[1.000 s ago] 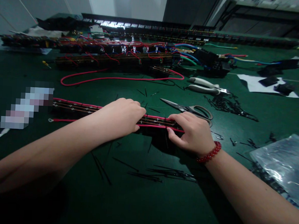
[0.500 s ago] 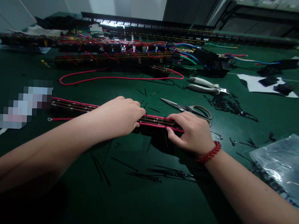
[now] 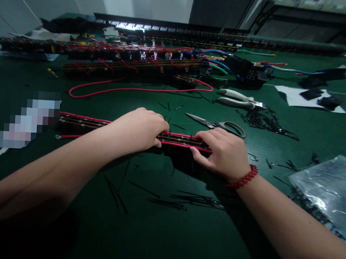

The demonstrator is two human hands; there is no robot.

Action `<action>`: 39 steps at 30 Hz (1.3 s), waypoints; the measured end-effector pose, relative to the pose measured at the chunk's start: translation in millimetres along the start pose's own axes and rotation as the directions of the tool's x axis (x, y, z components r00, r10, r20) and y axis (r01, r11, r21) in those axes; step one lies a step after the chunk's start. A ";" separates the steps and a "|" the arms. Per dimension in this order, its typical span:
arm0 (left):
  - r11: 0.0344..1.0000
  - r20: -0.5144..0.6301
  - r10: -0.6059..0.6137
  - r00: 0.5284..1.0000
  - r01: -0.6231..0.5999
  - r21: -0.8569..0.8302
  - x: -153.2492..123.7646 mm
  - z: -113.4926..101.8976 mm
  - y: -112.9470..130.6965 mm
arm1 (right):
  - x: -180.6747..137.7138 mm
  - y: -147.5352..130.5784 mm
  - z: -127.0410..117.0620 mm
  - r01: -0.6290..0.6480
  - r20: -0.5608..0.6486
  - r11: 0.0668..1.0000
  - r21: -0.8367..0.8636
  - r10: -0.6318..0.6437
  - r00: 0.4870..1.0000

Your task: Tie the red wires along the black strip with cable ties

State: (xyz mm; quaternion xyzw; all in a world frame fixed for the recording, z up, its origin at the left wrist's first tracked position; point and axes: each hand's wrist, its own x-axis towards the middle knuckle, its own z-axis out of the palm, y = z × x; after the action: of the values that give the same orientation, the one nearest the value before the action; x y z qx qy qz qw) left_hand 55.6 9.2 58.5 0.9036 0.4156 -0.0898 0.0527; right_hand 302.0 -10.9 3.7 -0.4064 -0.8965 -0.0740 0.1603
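Observation:
A long, narrow black assembly [image 3: 180, 139] with copper-coloured strips lies across the green table, red wires running along both long edges. My left hand [image 3: 141, 129] is closed around its middle, thumb on the near side. Toward its right end my right hand [image 3: 222, 149] grips it too, fingers over the far edge and thumb at the near one; a red bead bracelet [image 3: 244, 177] circles that wrist. One red wire ends in a ring terminal [image 3: 58, 136] at the left. Just behind my right hand lie scissors [image 3: 216, 124].
Pliers [image 3: 240, 99] rest behind the scissors, beside a heap of black cable-tie clippings [image 3: 259, 120]. Several loose black cable ties [image 3: 198, 200] lie in front. A clear plastic bag [image 3: 329, 188] is at right. Wired assemblies [image 3: 130, 67] and a red wire loop [image 3: 140, 90] spread across the back.
My left hand has shifted very slightly up along the assembly. My right hand's thumb has moved a little left, with the hand still on the assembly.

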 end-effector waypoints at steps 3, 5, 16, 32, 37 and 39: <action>0.999 0.004 -0.002 1.000 0.002 -0.032 1.7 0.6 0.2 | 0.5 -5.5 -4.0 -0.014 -0.037 0.995 -0.095 0.011 0.999; 0.998 -0.002 -0.009 1.000 0.009 -0.057 3.3 1.1 1.0 | 0.6 -9.7 -6.1 -0.002 -0.058 0.996 -0.091 -0.004 0.998; 0.995 -0.106 0.065 0.992 -0.072 -0.069 7.0 9.2 20.5 | -0.4 -17.0 -6.8 0.004 -0.045 0.999 0.035 -0.002 0.999; 0.985 -0.084 0.081 0.993 -0.093 -0.149 10.2 10.6 15.9 | 2.0 -10.0 -9.1 -0.171 0.148 0.920 0.353 0.126 0.981; 0.984 -0.049 0.074 0.996 -0.081 -0.160 10.5 8.8 16.2 | 2.6 -8.4 -10.1 -0.194 0.201 0.909 0.369 0.126 0.972; 0.985 -0.034 0.068 0.997 -0.073 -0.157 10.6 8.1 16.4 | 3.2 -8.6 -10.6 -0.197 0.213 0.909 0.366 0.125 0.969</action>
State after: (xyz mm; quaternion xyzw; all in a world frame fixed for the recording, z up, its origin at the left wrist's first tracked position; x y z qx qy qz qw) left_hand 73.9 5.0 48.7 0.9119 0.3899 -0.0418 0.1212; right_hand 296.0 -17.1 14.7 -0.4449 -0.8677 0.1549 0.1587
